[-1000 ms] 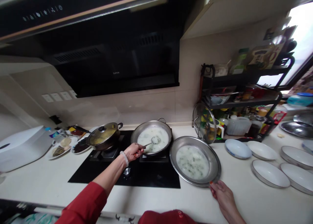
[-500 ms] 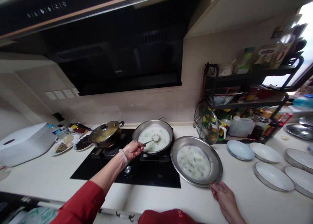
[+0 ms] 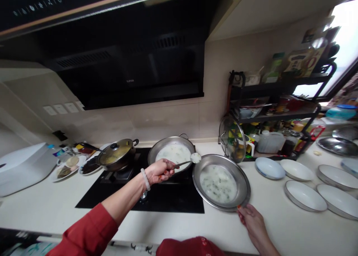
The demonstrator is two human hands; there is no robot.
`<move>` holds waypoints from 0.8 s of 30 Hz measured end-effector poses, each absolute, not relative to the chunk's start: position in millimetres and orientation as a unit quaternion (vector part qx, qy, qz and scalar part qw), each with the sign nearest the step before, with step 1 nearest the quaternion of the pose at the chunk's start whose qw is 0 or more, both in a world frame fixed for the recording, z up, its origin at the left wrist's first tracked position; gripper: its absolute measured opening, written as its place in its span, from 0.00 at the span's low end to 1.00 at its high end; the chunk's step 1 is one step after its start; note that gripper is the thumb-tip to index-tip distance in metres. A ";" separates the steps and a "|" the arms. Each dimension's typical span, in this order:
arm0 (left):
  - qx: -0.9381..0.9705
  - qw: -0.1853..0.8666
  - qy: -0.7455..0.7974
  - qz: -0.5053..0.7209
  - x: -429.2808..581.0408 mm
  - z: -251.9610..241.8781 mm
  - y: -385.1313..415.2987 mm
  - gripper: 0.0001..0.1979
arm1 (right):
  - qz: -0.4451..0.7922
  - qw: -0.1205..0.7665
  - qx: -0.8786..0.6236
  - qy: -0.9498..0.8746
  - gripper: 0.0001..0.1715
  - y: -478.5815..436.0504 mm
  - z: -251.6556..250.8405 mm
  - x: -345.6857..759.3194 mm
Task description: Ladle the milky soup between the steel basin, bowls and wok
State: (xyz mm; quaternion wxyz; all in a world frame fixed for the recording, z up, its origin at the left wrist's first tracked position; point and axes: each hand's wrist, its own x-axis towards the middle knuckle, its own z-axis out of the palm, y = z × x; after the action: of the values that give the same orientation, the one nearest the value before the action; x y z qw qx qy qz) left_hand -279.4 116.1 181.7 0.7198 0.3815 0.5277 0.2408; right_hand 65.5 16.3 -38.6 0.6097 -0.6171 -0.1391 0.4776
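My left hand (image 3: 161, 171) is closed round the handle of a ladle (image 3: 195, 158), whose bowl carries white soup with green bits. The ladle hangs between the steel pan (image 3: 156, 146) on the stove and a wide metal basin (image 3: 244, 177) on the counter. White soup fills the pan. More of it, with green flecks, lies in the basin. At the basin's near right rim, my right hand (image 3: 253, 220) pinches the edge between thumb and fingers.
On the left burner stands a lidded pan (image 3: 115, 155). Plates of food (image 3: 68, 168) lie beyond it. Several white dishes (image 3: 304, 196) are at right. A glass lid (image 3: 232, 139) leans against a black rack (image 3: 275, 118). The range hood (image 3: 134, 62) overhangs the stove.
My left hand has lifted the ladle out of the stove pan and moved it right, towards the basin. My right hand keeps its hold on the basin rim. The view has shifted slightly.
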 end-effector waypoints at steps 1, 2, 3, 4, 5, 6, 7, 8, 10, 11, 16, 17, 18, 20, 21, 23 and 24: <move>0.392 0.723 0.524 0.224 -271.3 178.4 114.3 0.03 | 0.477 0.609 -0.617 -0.143 0.39 16.3 -39.0 65.5; 0.408 0.719 0.523 0.206 -262.7 173.8 112.5 0.02 | 0.478 0.608 -0.617 -0.147 0.38 16.3 -39.4 65.5; 0.437 0.706 0.528 0.181 -253.8 168.1 110.9 0.02 | 0.479 0.607 -0.616 -0.151 0.38 16.3 -39.7 65.5; 0.475 0.680 0.537 0.153 -244.8 161.5 109.2 0.02 | 0.480 0.608 -0.614 -0.153 0.37 16.2 -40.1 65.5; 0.524 0.641 0.547 0.125 -235.9 154.3 107.6 0.01 | 0.480 0.609 -0.612 -0.153 0.37 16.2 -40.4 65.6; 0.581 0.589 0.555 0.093 -227.3 146.8 105.7 0.02 | 0.480 0.611 -0.612 -0.152 0.37 16.2 -40.8 65.7; 0.605 0.563 0.557 0.078 -219.4 139.4 103.7 0.02 | 0.480 0.611 -0.612 -0.150 0.37 16.2 -41.1 65.7; 0.624 0.543 0.558 0.068 -212.4 132.3 101.5 0.03 | 0.478 0.611 -0.613 -0.148 0.37 16.2 -41.3 65.8; 0.662 0.500 0.556 0.058 -202.0 119.9 96.5 0.05 | 0.476 0.609 -0.617 -0.149 0.37 16.2 -41.2 65.7; 0.677 0.481 0.554 0.058 -198.7 114.8 93.8 0.04 | 0.476 0.608 -0.617 -0.152 0.36 16.2 -40.8 65.6; 0.855 0.225 0.465 -0.041 -198.7 101.1 82.3 0.19 | 0.483 0.602 -0.618 -0.150 0.36 15.5 -35.8 64.5; 0.883 0.167 0.433 -0.066 -200.7 100.7 80.9 0.23 | 0.483 0.601 -0.619 -0.149 0.36 15.3 -34.8 64.3; 0.899 0.130 0.411 -0.078 -203.1 100.9 79.9 0.25 | 0.481 0.601 -0.620 -0.149 0.36 15.1 -34.0 64.3; 0.900 0.139 0.411 -0.042 -208.4 102.9 79.4 0.25 | 0.479 0.600 -0.623 -0.147 0.36 14.8 -32.7 64.4; 0.891 0.170 0.421 -0.002 -211.4 104.5 79.9 0.22 | 0.479 0.599 -0.624 -0.147 0.36 14.7 -32.1 64.5; 0.847 0.272 0.446 0.100 -219.0 108.2 82.5 0.15 | 0.482 0.596 -0.624 -0.152 0.36 14.2 -31.0 64.9; 0.810 0.334 0.459 0.150 -223.8 110.3 84.6 0.14 | 0.482 0.596 -0.623 -0.156 0.35 14.0 -30.4 65.0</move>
State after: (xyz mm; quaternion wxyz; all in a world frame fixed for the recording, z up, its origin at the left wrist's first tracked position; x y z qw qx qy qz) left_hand -223.8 84.6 110.3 0.3339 0.8097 0.4586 0.1502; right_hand 65.0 14.0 -30.4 0.5957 -0.6231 -0.1555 0.4823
